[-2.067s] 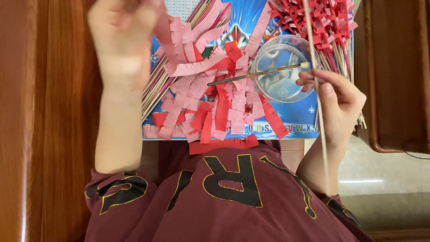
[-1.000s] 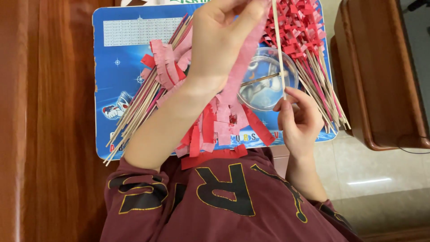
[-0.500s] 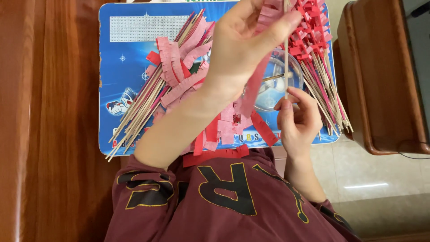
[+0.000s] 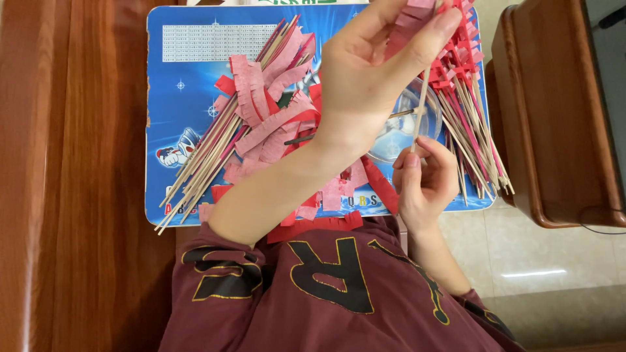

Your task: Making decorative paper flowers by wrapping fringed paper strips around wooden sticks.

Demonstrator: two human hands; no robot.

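**Over the blue mat: both hands on one stick**

Above the glass bowl, the right hand pinches a thin wooden stick at its near end. The left hand has its fingers closed narrowly on pink fringed paper at the stick's far end. Left lies a pile of paper strips on a rectangular blue picture mat.

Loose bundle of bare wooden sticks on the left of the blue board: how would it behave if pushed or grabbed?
The bare sticks look thin and round, so they would probably roll and fan apart when pushed. They seem light and fairly stiff but likely snap if bent. Some ends overhang the blue board, so a nudge may tip them off.
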